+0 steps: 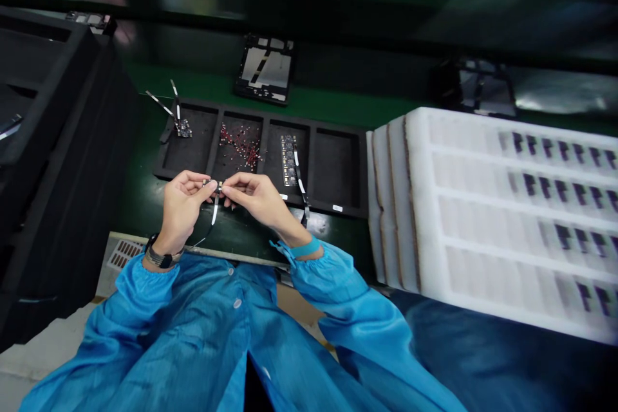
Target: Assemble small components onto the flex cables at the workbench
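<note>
Both my hands meet over the front edge of a black compartment tray (313, 164). My left hand (186, 203) pinches one end of a small circuit board (218, 187) between thumb and fingers. At its other end, my right hand (253, 198) has its fingertips closed on the same board. A thin flex cable (215, 212) with a white section hangs down from it. Just beyond my hands, one compartment holds many tiny red and silver parts (244, 147). A strip of small boards (288, 161) lies in the compartment to the right, a flex cable beside it.
Small boards with upright flex cables (182, 127) sit in the tray's left compartment. Behind the tray lies a flat device housing (266, 69). Stacked white foam trays (429, 206) with rows of dark parts stand at right. Tall black trays (62, 154) are stacked at left.
</note>
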### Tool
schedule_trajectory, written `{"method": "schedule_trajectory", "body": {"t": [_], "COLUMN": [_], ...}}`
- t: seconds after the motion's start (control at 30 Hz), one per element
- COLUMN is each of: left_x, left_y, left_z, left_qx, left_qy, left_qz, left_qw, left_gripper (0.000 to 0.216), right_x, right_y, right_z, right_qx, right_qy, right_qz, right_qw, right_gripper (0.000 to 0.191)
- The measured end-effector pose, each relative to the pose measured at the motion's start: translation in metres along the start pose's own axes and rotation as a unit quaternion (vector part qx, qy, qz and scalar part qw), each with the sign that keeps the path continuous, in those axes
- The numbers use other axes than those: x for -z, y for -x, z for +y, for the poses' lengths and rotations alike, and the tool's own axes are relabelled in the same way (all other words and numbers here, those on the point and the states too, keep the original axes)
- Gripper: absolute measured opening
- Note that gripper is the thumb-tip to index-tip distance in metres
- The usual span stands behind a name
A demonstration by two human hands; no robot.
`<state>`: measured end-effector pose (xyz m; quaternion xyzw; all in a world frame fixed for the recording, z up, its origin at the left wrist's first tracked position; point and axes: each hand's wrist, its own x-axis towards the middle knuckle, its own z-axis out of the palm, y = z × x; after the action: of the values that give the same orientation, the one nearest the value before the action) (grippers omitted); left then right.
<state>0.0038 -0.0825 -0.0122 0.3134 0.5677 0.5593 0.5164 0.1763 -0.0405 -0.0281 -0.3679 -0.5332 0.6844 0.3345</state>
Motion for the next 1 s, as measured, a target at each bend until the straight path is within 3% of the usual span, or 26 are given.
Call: {"method": "schedule_trajectory", "body": {"t": [0.33, 0.67, 0.73, 0.83, 0.93, 1.0], "left_x": [-0.001, -0.002, 0.0, 0.008, 0.021, 0.029], "left_y": [0.005, 0.006, 0.005, 0.004, 0.004, 0.005], "left_z": [-0.005, -0.005, -0.004, 0.005, 0.022, 0.035], "left_qx": [0.011, 0.03, 0.035, 0.031, -0.009, -0.031], "left_qy": [0.023, 0.029, 0.026, -0.003, -0.067, -0.108], "left_qz": [-0.006, -0.002, -0.008, -0.03, -0.038, -0.039], "left_qw": [1.0, 0.999, 0.999, 0.999, 0.997, 0.993], "left_gripper": [0.044, 0.044, 0.044, 0.041, 0.033, 0.028], "right_x": [0.004, 0.003, 0.004, 0.018, 0.042, 0.056], "right_y": [-0.003, -0.002, -0.001, -0.001, -0.013, -0.029], "right_z": [0.01, 0.013, 0.009, -0.006, -0.023, -0.029], "right_qx": [-0.063, -0.071, -0.051, 0.052, 0.151, 0.157], "right_qy": [-0.092, -0.095, -0.051, 0.114, 0.336, 0.456], "right_qz": [-0.043, -0.056, -0.058, -0.011, 0.087, 0.073], "right_qw": [0.993, 0.991, 0.996, 0.992, 0.925, 0.873], "right_gripper": [0.048, 0.046, 0.047, 0.038, 0.015, 0.012]}}
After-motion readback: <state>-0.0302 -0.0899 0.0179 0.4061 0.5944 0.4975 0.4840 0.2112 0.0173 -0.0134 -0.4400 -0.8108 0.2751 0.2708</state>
